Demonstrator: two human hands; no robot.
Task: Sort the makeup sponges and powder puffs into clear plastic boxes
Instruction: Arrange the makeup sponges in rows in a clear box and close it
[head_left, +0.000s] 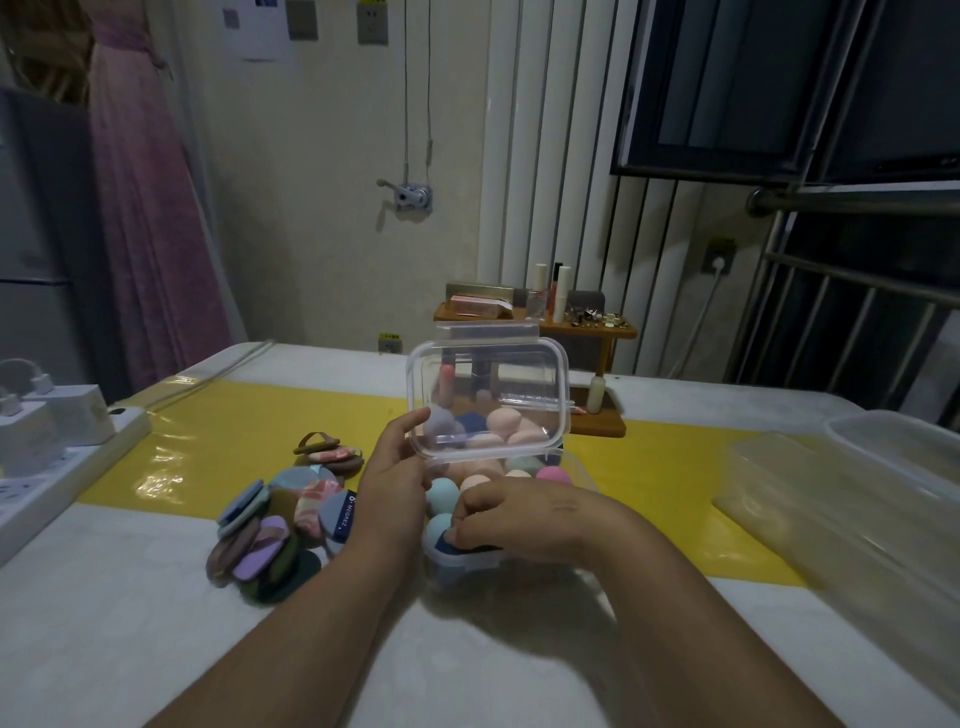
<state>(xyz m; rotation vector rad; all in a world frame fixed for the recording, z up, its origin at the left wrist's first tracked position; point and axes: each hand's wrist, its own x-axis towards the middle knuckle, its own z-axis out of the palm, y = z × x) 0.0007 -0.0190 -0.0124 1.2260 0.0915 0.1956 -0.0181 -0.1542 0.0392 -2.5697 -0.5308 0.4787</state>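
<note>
A clear plastic box (467, 564) sits in the middle of the table, filled with several egg-shaped makeup sponges (442, 491) in teal, peach, pink and blue. My left hand (397, 470) holds the box's clear lid (488, 400) by its left edge, tilted up over the box. My right hand (524, 512) reaches into the box's front, its fingers curled round a dark blue sponge (451, 543). A pile of flat powder puffs (283, 525) in blue, purple, pink and green lies left of the box.
A second, larger clear box (872, 499) stands at the right. A white power strip (62, 462) with chargers lies at the left edge. A wooden shelf (592, 325) with cosmetics stands behind the table. A yellow strip (223, 431) crosses the tabletop.
</note>
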